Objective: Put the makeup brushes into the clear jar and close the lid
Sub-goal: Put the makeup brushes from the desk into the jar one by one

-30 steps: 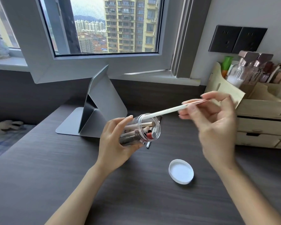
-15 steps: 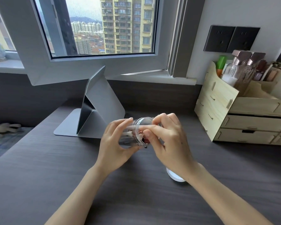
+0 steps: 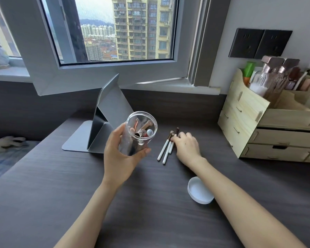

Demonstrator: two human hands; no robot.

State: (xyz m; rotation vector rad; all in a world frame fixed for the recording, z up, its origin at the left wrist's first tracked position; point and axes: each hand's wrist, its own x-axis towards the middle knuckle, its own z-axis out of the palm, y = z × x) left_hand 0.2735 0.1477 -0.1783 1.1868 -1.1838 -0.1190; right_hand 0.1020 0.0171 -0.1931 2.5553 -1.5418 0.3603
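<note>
Stand (image 3: 104, 126) at far left of desk (image 3: 61, 185), grey, folded, leaning back toward window (image 3: 115, 33). Left hand (image 3: 120, 158) next, wrapped around clear jar (image 3: 138, 133), held above desk, mouth tilted up toward camera, no lid on. Several brushes already inside, handles and tips bunched at the opening. Just right of jar, three white-handled brushes (image 3: 166, 149) lying side by side on desk, bristles pointing away. Right hand (image 3: 186, 147) palm down over their far ends, fingertips touching the brushes near the ferrules, fingers curled but not yet closed around any. Nearer the camera, lid (image 3: 200, 191), white, upside down, partly tucked under right forearm. Organizer (image 3: 249, 122) at far right, wooden, drawers shut, bottles standing in its top.
</note>
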